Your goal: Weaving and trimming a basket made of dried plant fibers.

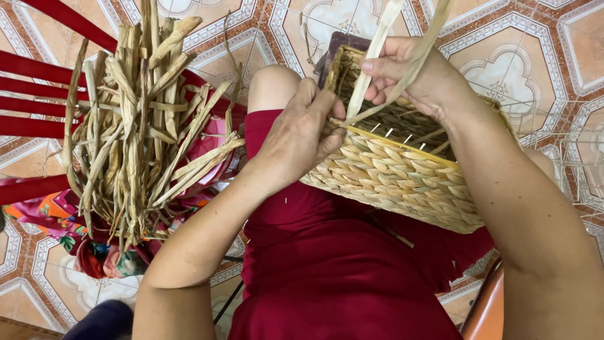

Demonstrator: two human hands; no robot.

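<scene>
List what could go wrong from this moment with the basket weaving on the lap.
1. The right hand pulls two flat dried strands upward; pulled too hard, they may tear or fray.
2. The woven basket rests tilted on the lap, steadied only by the left hand at its rim; it might slip sideways.
3. The loose bundle of dried stalks lies on the red chair and could slide off.
</scene>
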